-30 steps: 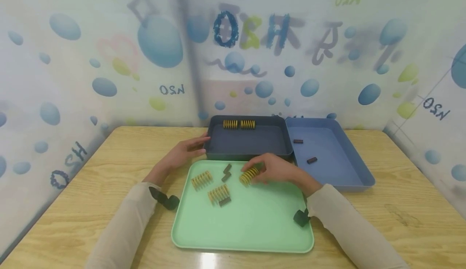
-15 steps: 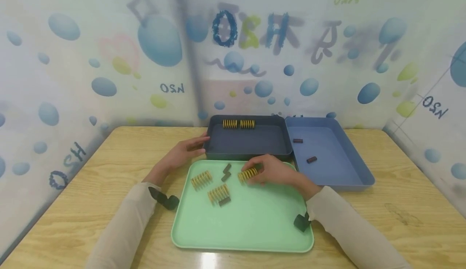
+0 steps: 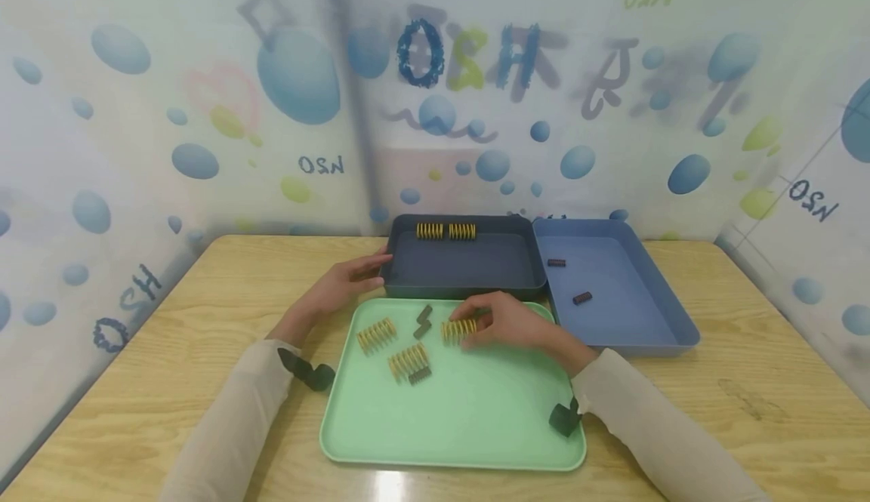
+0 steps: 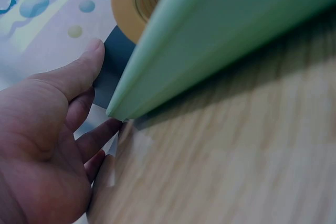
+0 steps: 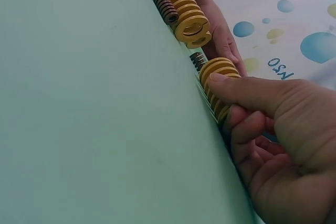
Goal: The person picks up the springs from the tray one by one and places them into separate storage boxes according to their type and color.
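Observation:
Pinched between the thumb and fingers of my right hand [image 3: 506, 324] is a yellow coil spring [image 3: 455, 331], at the far part of the green tray [image 3: 489, 419]. The right wrist view shows the thumb on the coils of that spring [image 5: 220, 66]. Two more yellow springs lie to its left, one farther back [image 3: 377, 335] and one nearer [image 3: 408, 361]. A small dark spring [image 3: 420, 375] lies against the nearer one. Two other small dark springs [image 3: 423, 329] sit between the yellow ones. My left hand [image 3: 340, 287] touches the dark tray's left side, fingers extended and holding nothing.
Behind the green tray stands the dark tray [image 3: 462, 268], with two yellow springs [image 3: 445, 232] along its back wall. A blue tray [image 3: 628, 313] adjoins it on the right, holding two small dark springs [image 3: 582, 298]. All stand on a wooden table [image 3: 754, 381] before a patterned wall.
My right hand has shifted slightly left and toward me with the yellow spring, which has turned from slanted to nearly level. The left hand stays where it was.

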`<state>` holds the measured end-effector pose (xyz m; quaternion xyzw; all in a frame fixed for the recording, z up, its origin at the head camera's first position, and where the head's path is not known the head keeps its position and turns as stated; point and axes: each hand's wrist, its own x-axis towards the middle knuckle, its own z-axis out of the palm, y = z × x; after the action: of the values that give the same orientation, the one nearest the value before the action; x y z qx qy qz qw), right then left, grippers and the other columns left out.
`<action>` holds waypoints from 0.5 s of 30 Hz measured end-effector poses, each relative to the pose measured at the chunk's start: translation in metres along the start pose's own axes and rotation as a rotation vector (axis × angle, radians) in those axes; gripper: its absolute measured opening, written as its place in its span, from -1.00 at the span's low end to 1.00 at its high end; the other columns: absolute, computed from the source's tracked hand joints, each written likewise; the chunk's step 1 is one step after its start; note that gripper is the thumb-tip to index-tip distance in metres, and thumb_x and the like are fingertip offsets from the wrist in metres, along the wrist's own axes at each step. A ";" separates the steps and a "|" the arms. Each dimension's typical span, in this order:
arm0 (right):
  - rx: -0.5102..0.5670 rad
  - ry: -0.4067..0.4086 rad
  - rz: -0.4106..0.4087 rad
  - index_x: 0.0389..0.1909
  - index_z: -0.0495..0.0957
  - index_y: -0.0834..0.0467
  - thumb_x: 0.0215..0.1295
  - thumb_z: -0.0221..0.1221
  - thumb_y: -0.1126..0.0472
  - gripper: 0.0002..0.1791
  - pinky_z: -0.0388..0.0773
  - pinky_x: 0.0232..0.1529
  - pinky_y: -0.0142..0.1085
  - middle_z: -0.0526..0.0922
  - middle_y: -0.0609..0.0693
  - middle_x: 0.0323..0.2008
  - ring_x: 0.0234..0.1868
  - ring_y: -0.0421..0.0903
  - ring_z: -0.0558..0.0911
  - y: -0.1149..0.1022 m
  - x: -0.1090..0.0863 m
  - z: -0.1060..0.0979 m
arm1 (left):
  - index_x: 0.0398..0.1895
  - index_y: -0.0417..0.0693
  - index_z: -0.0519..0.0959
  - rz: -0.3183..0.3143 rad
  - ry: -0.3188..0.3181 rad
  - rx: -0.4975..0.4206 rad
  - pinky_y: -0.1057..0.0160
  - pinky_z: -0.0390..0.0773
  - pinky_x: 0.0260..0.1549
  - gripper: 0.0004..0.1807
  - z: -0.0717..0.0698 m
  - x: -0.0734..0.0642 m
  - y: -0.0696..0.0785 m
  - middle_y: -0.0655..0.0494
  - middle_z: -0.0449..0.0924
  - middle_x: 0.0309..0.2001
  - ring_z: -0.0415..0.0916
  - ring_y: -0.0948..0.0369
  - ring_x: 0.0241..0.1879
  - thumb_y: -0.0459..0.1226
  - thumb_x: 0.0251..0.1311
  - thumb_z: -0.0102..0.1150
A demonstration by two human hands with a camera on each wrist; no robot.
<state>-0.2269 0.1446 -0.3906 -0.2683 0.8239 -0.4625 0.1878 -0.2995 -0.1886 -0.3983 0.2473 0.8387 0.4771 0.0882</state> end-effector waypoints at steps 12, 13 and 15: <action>0.034 0.034 -0.039 -0.03 0.62 0.08 0.08 0.41 0.13 -0.60 0.54 -0.34 -0.20 0.63 -0.04 -0.09 -0.38 -0.05 0.55 0.003 0.000 0.002 | 0.37 0.04 0.34 -0.010 0.008 0.018 0.04 0.08 0.33 -0.46 0.001 0.000 0.002 0.24 0.13 0.43 0.21 0.11 0.33 -0.20 0.33 0.12; 0.039 0.036 -0.038 -0.03 0.62 0.09 0.07 0.41 0.13 -0.60 0.54 -0.34 -0.20 0.63 -0.03 -0.10 -0.39 -0.05 0.54 0.003 0.000 0.002 | 0.37 0.04 0.34 -0.009 0.009 0.021 0.04 0.09 0.33 -0.46 0.001 0.000 0.002 0.24 0.13 0.43 0.22 0.11 0.33 -0.20 0.33 0.12; 0.048 0.041 -0.033 -0.03 0.63 0.09 0.06 0.42 0.14 -0.60 0.54 -0.35 -0.20 0.62 -0.03 -0.09 -0.40 -0.06 0.54 0.003 0.000 0.003 | 0.38 0.03 0.34 -0.004 0.007 0.022 0.02 0.08 0.33 -0.46 0.000 -0.001 0.002 0.22 0.12 0.44 0.21 0.10 0.34 -0.20 0.33 0.12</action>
<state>-0.2261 0.1440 -0.3942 -0.2676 0.8118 -0.4905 0.1697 -0.2981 -0.1876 -0.3965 0.2449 0.8448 0.4684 0.0836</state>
